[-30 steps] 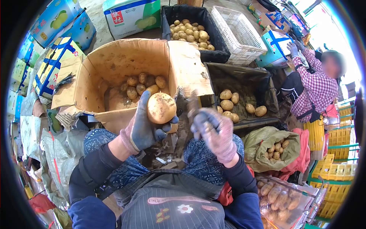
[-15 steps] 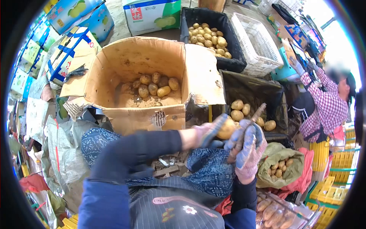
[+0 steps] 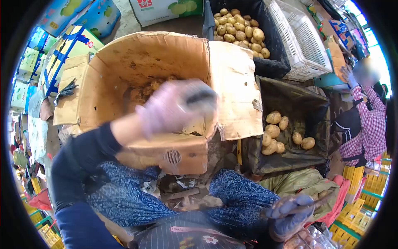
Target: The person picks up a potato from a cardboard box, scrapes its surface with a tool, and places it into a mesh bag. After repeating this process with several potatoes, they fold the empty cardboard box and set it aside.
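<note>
Potatoes (image 3: 156, 84) lie in the cardboard box (image 3: 120, 54) under the left hand (image 3: 178, 108), probably parked there for easy reach. Those fingers? Too blurry to tell. Right hand (image 3: 291, 215) fingers curl round a thin stick (image 3: 325, 198), seemingly for control.

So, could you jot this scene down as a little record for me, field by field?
Left hand: blurred, over the cardboard box; grip unclear
Right hand: holding a thin brown stick in front of the green sack
Box contents: potatoes, partly hidden by the left hand
Near crate: loose potatoes in two groups
Far crate: heaped potatoes
Nearby: white crate; person in a checked shirt
</note>
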Demonstrator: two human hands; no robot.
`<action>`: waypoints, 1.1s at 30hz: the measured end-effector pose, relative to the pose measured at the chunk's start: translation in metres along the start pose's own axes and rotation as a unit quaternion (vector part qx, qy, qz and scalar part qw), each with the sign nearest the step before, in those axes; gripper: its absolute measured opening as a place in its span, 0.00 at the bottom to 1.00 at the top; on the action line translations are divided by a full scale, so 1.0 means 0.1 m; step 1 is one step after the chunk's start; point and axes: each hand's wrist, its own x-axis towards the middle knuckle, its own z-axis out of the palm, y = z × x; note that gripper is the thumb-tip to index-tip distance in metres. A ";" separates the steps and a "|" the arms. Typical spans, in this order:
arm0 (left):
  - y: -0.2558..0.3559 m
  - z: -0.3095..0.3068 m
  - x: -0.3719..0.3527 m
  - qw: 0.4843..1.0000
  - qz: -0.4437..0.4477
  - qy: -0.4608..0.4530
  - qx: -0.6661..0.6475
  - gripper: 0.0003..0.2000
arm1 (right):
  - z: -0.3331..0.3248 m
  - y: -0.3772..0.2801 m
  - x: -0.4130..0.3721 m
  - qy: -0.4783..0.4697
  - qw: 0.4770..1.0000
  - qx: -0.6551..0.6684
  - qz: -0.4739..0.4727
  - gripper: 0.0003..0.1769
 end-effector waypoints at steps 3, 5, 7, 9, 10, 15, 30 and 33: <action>-1.09 -0.47 0.11 0.978 -0.109 0.046 0.172 0.19 | -0.07 0.16 0.08 -0.066 0.997 0.031 -0.023 0.20; -1.82 -0.36 0.13 0.961 -0.201 -0.019 0.191 0.20 | 0.06 0.00 0.22 -0.129 0.988 0.082 0.039 0.18; -2.20 -0.14 0.24 0.923 -0.289 -0.134 0.214 0.25 | 0.08 0.04 0.32 -0.165 0.982 0.078 0.054 0.18; -2.34 0.10 0.28 0.883 -0.305 -0.239 0.267 0.32 | 0.01 0.11 0.40 -0.180 0.983 0.022 0.020 0.16; -2.42 0.23 0.28 0.857 -0.323 -0.284 0.284 0.35 | 0.40 0.01 0.40 -0.108 0.991 0.056 0.059 0.16; -2.73 0.76 -0.05 0.839 -0.382 -0.268 0.279 0.45 | 0.50 0.14 0.53 -0.070 0.987 0.134 0.053 0.17; -0.97 -0.45 -0.28 0.750 -0.303 -0.221 -0.545 0.35 | 0.28 -0.05 0.10 -0.063 0.997 0.019 0.041 0.24; -0.60 -0.45 -0.53 0.715 -0.287 -0.244 -0.589 0.46 | 0.24 -0.13 0.06 -0.127 0.989 -0.078 0.021 0.25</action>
